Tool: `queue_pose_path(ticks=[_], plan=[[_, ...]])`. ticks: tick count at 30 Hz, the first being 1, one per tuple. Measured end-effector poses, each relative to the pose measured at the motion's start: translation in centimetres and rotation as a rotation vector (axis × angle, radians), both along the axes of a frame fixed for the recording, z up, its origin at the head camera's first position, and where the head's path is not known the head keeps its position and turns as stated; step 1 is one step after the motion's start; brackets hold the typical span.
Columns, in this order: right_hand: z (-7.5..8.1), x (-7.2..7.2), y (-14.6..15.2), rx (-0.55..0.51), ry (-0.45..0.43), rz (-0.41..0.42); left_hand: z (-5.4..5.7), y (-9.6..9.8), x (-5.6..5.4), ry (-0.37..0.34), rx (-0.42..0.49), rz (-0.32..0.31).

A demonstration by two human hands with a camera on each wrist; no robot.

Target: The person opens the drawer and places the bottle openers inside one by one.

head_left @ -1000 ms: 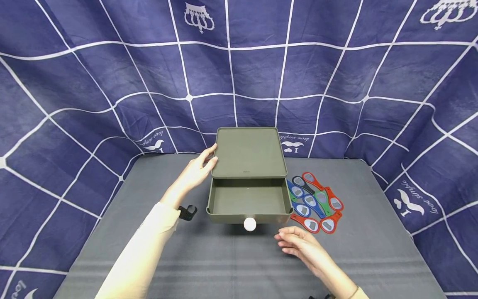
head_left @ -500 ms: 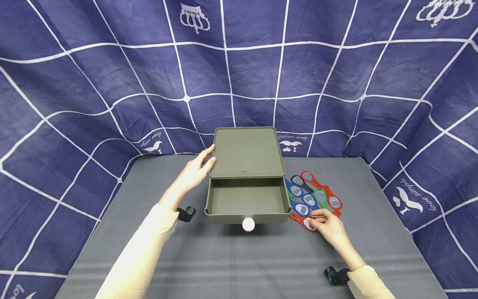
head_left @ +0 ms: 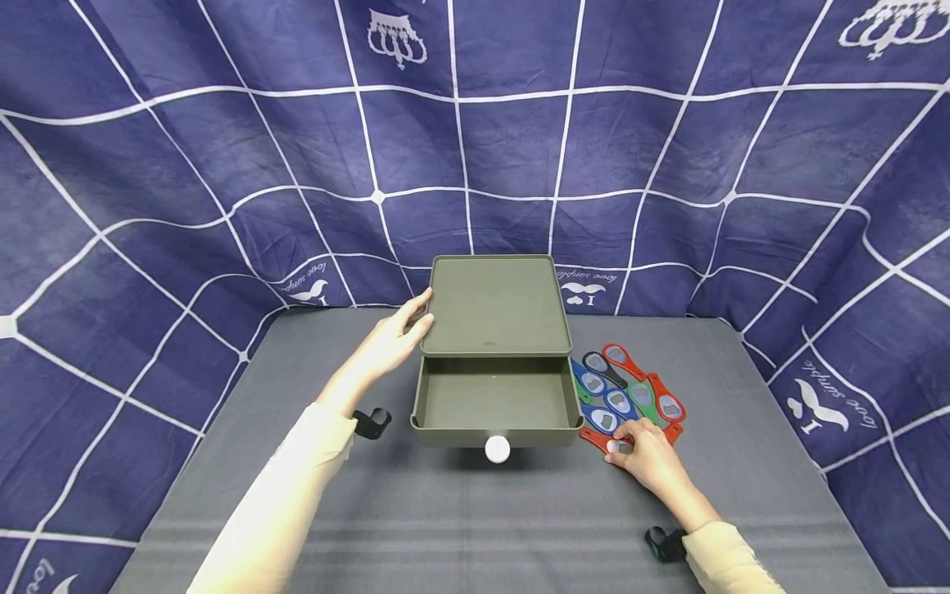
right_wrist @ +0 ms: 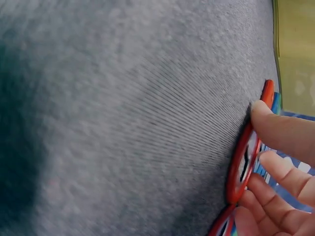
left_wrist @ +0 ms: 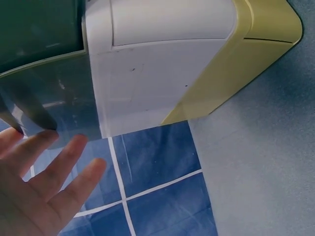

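Observation:
In the head view my left hand (head_left: 389,342) rests its fingers against the left side of the olive box (head_left: 497,305). The left wrist view shows those fingers (left_wrist: 74,152) spread and nearly straight at the box's wall. To the right of the box lies a cluster of bottle openers in red, blue, green and black. My right hand (head_left: 649,454) is at the cluster's near side, pinching a red bottle opener (right_wrist: 236,169) between thumb and fingers. That opener lies low over the grey cloth, partly covered by the hand.
The box's drawer (head_left: 493,404) is pulled out toward me, with a white knob (head_left: 497,450) on its front. Nothing lies inside it. A blue curtain (head_left: 505,148) with white lines hangs behind and at both sides of the grey tabletop (head_left: 460,528).
My right hand has moved right and away from me, from before the drawer to the near red bottle opener, and its fingers have closed on it. The left hand stays put.

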State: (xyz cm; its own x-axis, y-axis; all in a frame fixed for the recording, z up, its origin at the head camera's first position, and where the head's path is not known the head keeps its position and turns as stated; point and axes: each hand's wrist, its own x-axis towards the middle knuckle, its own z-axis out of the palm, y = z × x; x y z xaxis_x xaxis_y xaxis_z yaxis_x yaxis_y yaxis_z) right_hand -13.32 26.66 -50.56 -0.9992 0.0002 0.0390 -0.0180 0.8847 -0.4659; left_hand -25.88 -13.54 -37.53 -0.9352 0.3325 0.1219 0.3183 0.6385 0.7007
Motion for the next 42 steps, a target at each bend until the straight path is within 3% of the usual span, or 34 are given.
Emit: queue_pose_path(ticks=[6,15,22,27,37,42], plan=[[0.3,-0.3,0.1,-0.005,-0.039,0.011,0.3,-0.1,0.1,-0.012,-0.005,-0.011],[0.5,-0.4,0.1,-0.028,-0.005,0.023,0.4,-0.2,0.1,-0.027,0.009,-0.02],[2.1,-0.6,0.2,-0.193,-0.12,-0.043,0.3,-0.2,0.1,-0.027,0.02,-0.029],[5.0,-1.0,0.7,-0.271,-0.112,-0.022,0.2,-0.3,0.0,-0.027,0.037,-0.03],[13.9,-1.6,0.8,-0.409,-0.015,0.039,0.1,-0.1,0.1,-0.027,0.051,-0.029],[17.2,-1.8,-0.9,-0.471,-0.012,0.076,0.0,-0.1,0.0,-0.029,0.051,-0.023]])
